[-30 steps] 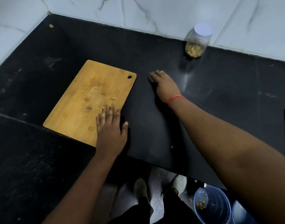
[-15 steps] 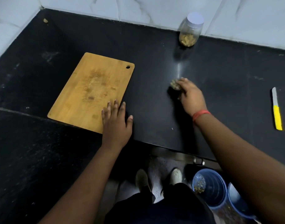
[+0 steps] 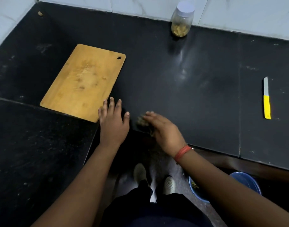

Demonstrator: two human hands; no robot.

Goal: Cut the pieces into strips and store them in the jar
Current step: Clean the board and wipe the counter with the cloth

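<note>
A: What is closest to me?

B: I see two shoes (image 3: 169,184) on the floor, and a blue bucket (image 3: 248,181) off to the right.

A: And my hands?

B: My left hand (image 3: 113,122) lies flat at the bench (image 3: 197,99) edge. Its fingers are straight and spread, and it holds nothing. The fingertips touch the near corner of the board (image 3: 81,82).

A: What about the other one?

B: My right hand (image 3: 163,130) is just beside the left one, also at the near edge. It has a red band (image 3: 182,153) on the wrist. It rests over a small clump of scraps (image 3: 143,122). The hand is blurry, so I cannot tell if the fingers are curled on the scraps or just lying on them.

A: Farther out?

B: The board lies flat on the left with a little hole in its far corner. The knife (image 3: 266,99) with a yellow handle lies well apart on the right.

A: And the jar?

B: The jar (image 3: 182,19) stands upright at the back by the wall (image 3: 140,4). Its lid is on, and pale strips (image 3: 179,31) sit at the bottom.
</note>
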